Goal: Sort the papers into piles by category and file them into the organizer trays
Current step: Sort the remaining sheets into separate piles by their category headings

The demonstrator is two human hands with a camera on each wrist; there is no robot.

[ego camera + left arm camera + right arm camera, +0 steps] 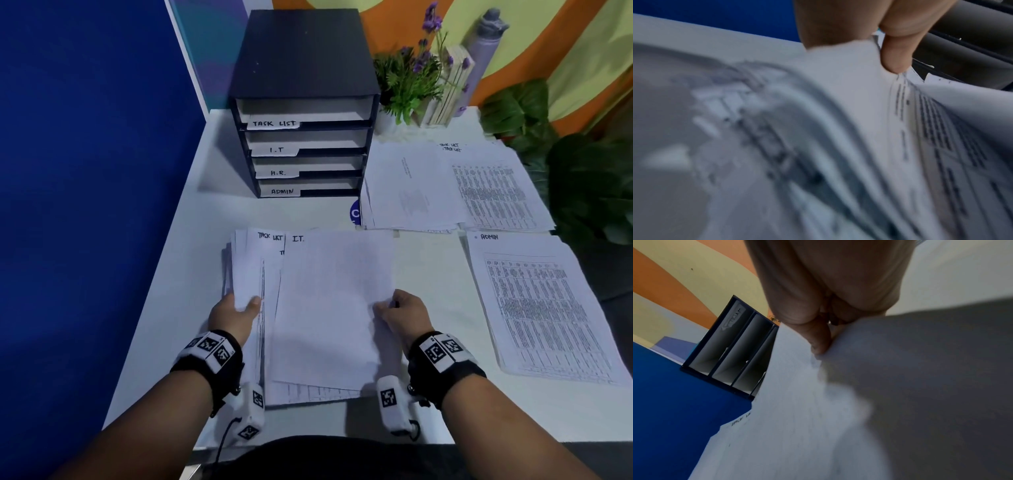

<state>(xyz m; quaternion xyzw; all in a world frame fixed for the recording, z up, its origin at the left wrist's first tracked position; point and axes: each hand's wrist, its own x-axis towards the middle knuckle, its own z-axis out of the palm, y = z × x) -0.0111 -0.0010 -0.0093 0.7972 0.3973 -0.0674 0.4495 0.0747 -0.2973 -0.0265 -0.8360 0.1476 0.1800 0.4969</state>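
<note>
Head view: left hand [236,310] grips the left edge of the unsorted stack [253,274], thumb on top. Right hand [404,313] pinches the "I.T." sheet [334,301], top of that stack, in front of the organizer [305,102] on the worktop [178,246].
Sorted so far: ADMIN pile [541,301] on the right, two more piles behind it.
Left wrist view: thumb clamps fanned, bowed pages, pretty blurry.
Right wrist view: fingers curled on the sheet's edge.
Risk imo: a second page clings and gets misfiled, or the fanned stack slides apart.
</note>
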